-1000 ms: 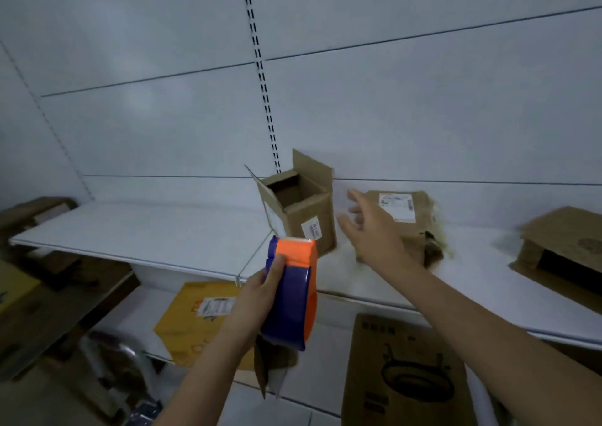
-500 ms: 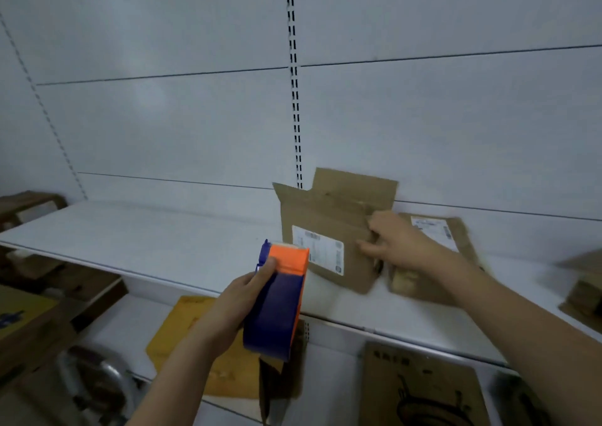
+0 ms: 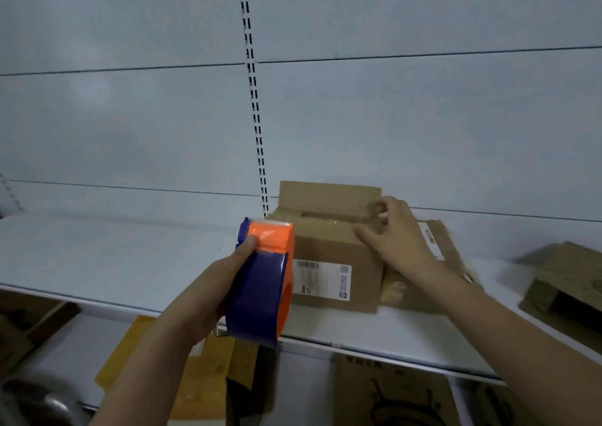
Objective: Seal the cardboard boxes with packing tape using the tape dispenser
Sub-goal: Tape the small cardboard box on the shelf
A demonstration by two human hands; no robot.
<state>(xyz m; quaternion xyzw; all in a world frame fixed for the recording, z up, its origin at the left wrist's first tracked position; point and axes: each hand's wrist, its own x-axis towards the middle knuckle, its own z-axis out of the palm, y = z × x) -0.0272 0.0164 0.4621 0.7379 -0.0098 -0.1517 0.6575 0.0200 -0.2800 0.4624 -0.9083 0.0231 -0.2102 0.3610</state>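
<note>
Nearest, the left hand (image 3: 208,298) grips the tape dispenser (image 3: 264,282), fingers clamped round its body, thumb on the orange top, cutter aimed at the cardboard box (image 3: 329,262) just behind on the shelf (image 3: 107,256). On the box's top, the right hand (image 3: 394,236) presses a flap down, fingers curled, probably readying the seam; the rear flap stands upright.

Two bare forearms reach in from the bottom edge, with no sleeves in view. The left hand (image 3: 208,292) and right hand (image 3: 395,236) wear no gloves. No rings, watch or bracelets show.
</note>
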